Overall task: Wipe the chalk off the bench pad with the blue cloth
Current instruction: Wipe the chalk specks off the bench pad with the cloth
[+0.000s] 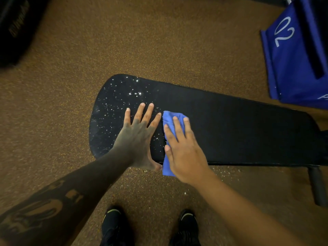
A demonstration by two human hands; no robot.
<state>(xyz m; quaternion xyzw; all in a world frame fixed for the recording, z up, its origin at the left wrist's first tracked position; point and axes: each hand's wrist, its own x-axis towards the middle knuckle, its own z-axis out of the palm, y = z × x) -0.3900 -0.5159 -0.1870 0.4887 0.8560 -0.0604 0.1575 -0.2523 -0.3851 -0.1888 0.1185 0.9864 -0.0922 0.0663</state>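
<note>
A black bench pad (pixel 221 125) runs from centre left to the right edge. White chalk specks (pixel 113 102) cover its rounded left end; the right part looks dark and clean. My left hand (pixel 140 134) lies flat on the pad with fingers spread, among the specks. Just to its right, my right hand (pixel 181 148) presses a folded blue cloth (pixel 170 118) flat onto the pad with straight fingers. The cloth's lower end hangs over the pad's near edge.
Brown speckled rubber floor (pixel 159 41) surrounds the bench, with some chalk dust on it below the pad's near edge. A blue object marked "02" (pixel 292 59) stands at the top right. A dark object (pixel 16 29) fills the top left. My shoes (pixel 113 226) are at the bottom.
</note>
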